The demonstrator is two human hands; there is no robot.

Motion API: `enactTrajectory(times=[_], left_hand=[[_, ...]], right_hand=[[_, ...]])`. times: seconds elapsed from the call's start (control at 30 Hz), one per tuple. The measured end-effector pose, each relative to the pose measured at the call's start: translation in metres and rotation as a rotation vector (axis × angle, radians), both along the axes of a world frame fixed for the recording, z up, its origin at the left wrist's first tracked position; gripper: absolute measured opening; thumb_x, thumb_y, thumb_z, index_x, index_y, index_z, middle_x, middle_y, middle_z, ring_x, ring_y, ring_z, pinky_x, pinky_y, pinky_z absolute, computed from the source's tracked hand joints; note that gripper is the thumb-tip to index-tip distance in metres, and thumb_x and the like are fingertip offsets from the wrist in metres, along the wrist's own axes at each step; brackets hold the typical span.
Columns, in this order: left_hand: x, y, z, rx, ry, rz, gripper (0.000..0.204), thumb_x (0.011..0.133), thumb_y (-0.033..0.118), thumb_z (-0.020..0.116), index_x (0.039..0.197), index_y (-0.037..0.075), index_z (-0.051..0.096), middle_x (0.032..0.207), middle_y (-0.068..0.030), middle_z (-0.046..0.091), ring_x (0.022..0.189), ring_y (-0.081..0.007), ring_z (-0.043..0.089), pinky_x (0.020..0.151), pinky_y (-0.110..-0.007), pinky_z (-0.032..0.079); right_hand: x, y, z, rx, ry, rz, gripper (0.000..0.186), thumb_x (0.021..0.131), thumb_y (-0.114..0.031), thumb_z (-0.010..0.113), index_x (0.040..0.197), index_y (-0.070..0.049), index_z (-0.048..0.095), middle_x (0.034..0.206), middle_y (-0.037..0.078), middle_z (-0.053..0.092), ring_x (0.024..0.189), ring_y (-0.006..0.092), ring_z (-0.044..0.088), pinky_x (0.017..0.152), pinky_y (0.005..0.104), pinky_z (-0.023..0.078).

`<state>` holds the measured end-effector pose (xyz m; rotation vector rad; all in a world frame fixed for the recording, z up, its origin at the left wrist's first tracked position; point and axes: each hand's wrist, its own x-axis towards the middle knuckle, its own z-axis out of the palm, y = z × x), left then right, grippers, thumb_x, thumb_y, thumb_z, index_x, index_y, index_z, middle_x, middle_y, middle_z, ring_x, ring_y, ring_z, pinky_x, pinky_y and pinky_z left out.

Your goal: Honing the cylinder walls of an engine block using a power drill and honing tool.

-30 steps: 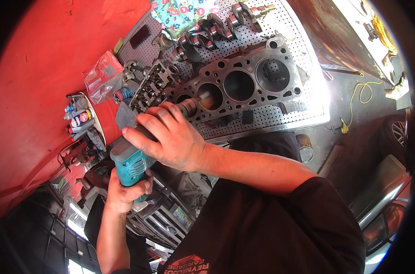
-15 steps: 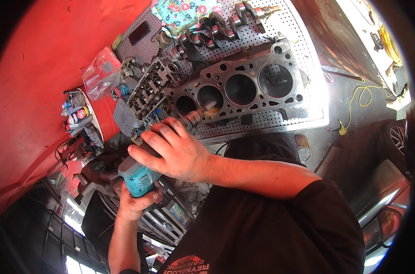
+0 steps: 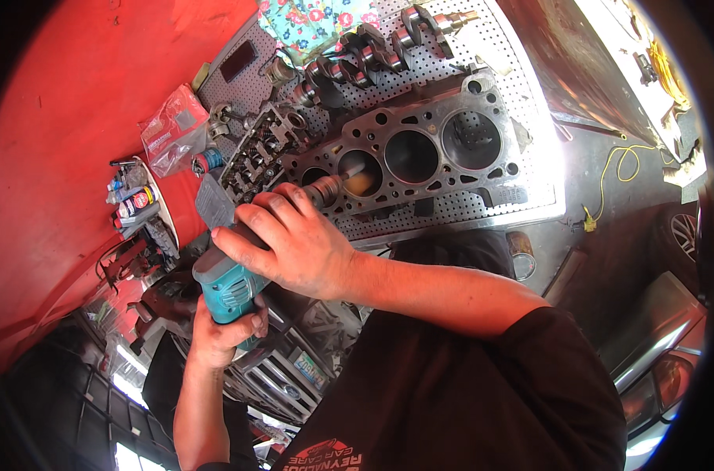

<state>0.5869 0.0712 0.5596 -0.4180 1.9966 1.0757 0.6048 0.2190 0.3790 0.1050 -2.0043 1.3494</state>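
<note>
A teal and grey power drill [image 3: 233,292] is in both my hands, pointing up and right. My left hand [image 3: 219,334] is wrapped round its handle, thumb toward the body of the tool. My right hand [image 3: 298,247] grips over the front of the drill, just behind the chuck [image 3: 323,190]. From the chuck a metal shaft [image 3: 354,171] reaches over the second bore from the left in a grey engine block [image 3: 380,141]. Inside that bore a tan-orange attachment [image 3: 360,184] looks blurred. The leftmost bore is partly covered by my hand and the chuck.
The block lies on a perforated metal table [image 3: 467,218]. Behind it are a crankshaft [image 3: 370,53] and a floral cloth [image 3: 310,27]; a cylinder head [image 3: 264,153] lies left. Bottles [image 3: 133,202] stand on a round-topped red drum. A yellow cord [image 3: 604,188] and a can [image 3: 522,259] are on the floor.
Both hands and the drill have shifted up and to the left. The chuck covers more of the leftmost bore, and the attachment stays within the second bore.
</note>
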Motion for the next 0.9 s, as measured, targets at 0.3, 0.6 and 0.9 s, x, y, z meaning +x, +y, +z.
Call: enactTrajectory(times=[0.3, 0.6, 0.9], left_hand=[[-0.015, 0.019, 0.000, -0.029, -0.002, -0.082, 0.034, 0.080, 0.002, 0.078, 0.111, -0.005, 0.068, 0.083, -0.0097, 0.069, 0.069, -0.0195, 0.066, 0.065, -0.035, 0.056], [-0.011, 0.021, -0.002, -0.019, -0.046, -0.145, 0.033, 0.079, 0.005, 0.079, 0.109, -0.005, 0.068, 0.082, -0.0085, 0.068, 0.069, -0.0176, 0.065, 0.065, -0.033, 0.055], [-0.009, 0.008, -0.004, -0.034, -0.038, -0.103, 0.032, 0.080, 0.002, 0.077, 0.110, -0.005, 0.068, 0.082, -0.0087, 0.068, 0.069, -0.0182, 0.065, 0.065, -0.034, 0.056]], right_hand=[[-0.003, 0.013, -0.005, 0.001, -0.027, -0.035, 0.053, 0.090, -0.026, 0.069, 0.143, -0.020, 0.067, 0.128, 0.012, 0.063, 0.114, 0.0322, 0.066, 0.105, 0.0565, 0.049], [0.012, 0.019, -0.005, -0.012, -0.036, -0.049, 0.054, 0.088, -0.025, 0.070, 0.141, -0.018, 0.068, 0.127, 0.013, 0.063, 0.113, 0.0329, 0.066, 0.102, 0.0567, 0.051], [0.009, 0.001, -0.009, -0.036, -0.036, -0.032, 0.051, 0.087, -0.024, 0.070, 0.138, -0.017, 0.070, 0.126, 0.013, 0.064, 0.111, 0.0322, 0.066, 0.103, 0.0561, 0.051]])
